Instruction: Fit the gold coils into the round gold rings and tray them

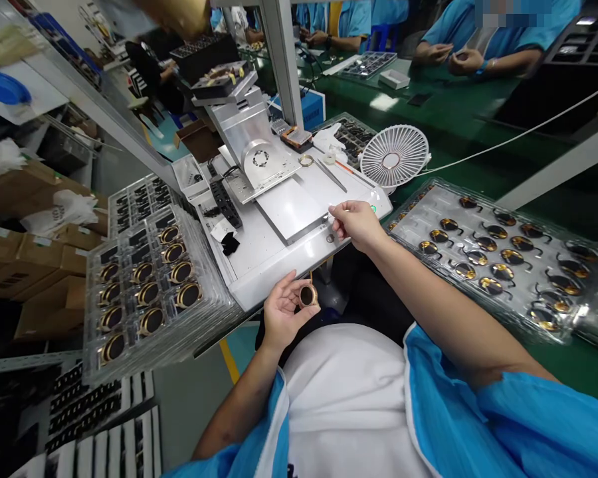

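My left hand [280, 313] is closed round a round gold watch case [307, 295] with a dark face, held below the front edge of the white machine base [264, 273]. Thumb and fingertips grip its rim, and a thin strip sticks up from its top. My right hand [357, 224] is pinched at the front right corner of the flat metal plate [299, 209] on the base. Whatever is between those fingertips is too small to make out. Behind the plate stands a silver tilting fixture [259, 159]. Tweezers [331, 175] lie on the base beyond my right hand.
Stacked clear trays [162, 318] at the left hold several gold watch cases. On the right, another clear tray [443, 192] carries round parts with short cables. A white fan [395, 156] stands behind the base. Across the green table [458, 106] sit co-workers in blue.
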Demonstrator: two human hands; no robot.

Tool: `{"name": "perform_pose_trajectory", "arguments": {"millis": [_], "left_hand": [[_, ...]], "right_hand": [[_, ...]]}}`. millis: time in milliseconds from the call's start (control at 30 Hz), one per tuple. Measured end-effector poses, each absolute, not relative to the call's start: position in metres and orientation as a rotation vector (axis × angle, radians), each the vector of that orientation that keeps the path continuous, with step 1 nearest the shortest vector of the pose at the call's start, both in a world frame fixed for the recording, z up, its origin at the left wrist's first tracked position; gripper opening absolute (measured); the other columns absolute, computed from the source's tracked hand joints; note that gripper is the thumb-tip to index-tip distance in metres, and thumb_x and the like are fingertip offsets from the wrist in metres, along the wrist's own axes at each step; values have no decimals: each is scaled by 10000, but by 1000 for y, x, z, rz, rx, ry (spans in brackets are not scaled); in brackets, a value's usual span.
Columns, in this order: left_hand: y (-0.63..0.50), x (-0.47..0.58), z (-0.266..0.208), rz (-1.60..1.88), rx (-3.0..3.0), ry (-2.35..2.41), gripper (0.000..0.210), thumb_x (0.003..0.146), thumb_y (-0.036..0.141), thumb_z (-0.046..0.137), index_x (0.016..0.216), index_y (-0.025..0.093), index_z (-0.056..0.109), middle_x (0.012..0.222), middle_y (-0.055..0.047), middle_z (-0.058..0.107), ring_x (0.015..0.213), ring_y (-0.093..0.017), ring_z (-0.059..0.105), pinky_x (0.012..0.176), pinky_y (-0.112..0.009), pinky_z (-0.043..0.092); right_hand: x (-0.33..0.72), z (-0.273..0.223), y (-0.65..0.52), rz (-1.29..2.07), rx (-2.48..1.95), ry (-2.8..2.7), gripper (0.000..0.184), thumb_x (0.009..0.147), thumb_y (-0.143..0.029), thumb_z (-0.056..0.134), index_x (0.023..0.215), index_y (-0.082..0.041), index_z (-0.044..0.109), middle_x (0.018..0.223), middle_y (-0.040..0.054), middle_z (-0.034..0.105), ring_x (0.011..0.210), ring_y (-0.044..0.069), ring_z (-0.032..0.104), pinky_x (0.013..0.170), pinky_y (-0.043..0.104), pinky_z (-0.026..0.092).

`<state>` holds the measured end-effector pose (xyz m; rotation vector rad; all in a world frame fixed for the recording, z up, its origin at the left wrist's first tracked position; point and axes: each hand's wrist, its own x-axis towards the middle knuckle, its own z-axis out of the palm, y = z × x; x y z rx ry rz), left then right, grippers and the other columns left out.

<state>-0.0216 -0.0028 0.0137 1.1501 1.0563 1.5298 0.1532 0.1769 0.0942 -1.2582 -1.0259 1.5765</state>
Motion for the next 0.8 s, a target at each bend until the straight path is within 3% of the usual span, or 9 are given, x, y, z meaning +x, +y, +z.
{"name": "perform_pose_trajectory", "arguments": {"millis": [200, 800], "left_hand": [[-2, -14, 17, 1563, 1377, 1191, 781, 737, 191, 914, 1441, 205, 576, 1285, -174, 758, 1121, -263, 770, 967, -375, 634], [-2, -7, 21, 1596, 1525, 1264, 666, 781, 164, 876, 1391, 193, 611, 1273, -156, 768, 1135, -257, 770, 973, -362, 645]], "right_hand": [[161, 93, 107, 1879, -1072, -1419, 502, 647, -538, 943, 667, -187, 584, 471, 1, 622, 319, 99, 492, 312, 192, 358], [162, 83, 70, 1833, -1119, -1582, 482, 728, -565, 870, 685, -190, 571, 513, -4, 636, 364, 98, 527, 356, 187, 376]]}}
